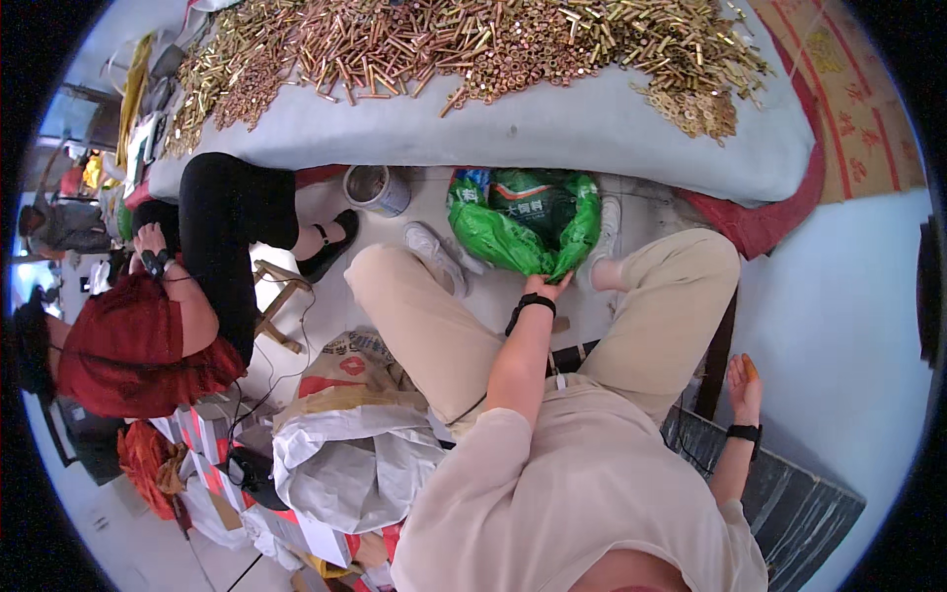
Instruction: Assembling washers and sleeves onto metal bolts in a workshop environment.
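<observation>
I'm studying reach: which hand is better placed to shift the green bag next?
Likely left: the left hand grips the green bag at its near edge, while the right hand is out to the side.

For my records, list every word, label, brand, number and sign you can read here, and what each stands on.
I don't copy out printed words, so each is described instead.
Green plastic bag: large, pale characters; not quoted.
Tan sheet, upper right: red characters between red stripes; not quoted.
Brown sack: dark lettering, partly creased, near a red mark; not quoted.
Round bucket: any print is too blurred to read.
</observation>
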A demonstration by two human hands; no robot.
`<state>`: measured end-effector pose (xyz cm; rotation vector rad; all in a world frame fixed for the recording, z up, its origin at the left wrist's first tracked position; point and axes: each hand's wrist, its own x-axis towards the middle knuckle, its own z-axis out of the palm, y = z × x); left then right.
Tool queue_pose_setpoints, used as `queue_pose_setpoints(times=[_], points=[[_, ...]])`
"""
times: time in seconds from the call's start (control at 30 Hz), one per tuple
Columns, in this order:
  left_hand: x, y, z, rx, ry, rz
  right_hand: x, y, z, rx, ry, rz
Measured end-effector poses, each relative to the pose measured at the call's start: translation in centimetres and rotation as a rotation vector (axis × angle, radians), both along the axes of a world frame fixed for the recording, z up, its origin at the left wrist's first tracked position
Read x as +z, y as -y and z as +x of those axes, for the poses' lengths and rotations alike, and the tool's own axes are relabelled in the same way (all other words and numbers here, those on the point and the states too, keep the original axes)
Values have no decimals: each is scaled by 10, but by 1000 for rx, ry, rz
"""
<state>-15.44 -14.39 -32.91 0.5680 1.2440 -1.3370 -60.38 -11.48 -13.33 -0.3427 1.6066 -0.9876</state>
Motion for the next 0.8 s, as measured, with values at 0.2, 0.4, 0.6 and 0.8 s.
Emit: queue_pose_setpoints(times=[0.2,0.4,0.6,0.8], points=[[-38,-18,-13,-39,-3,120,-21,49,37,101,4,99],[-25,-37,-25,-230,182,183,-62,52,38,170,93,108],[-35,-35,-16,-293,81,166,-84,33,39,153,156,103],[20,-9,-6,-361,237,203,-104,26,19,88,241,26]])
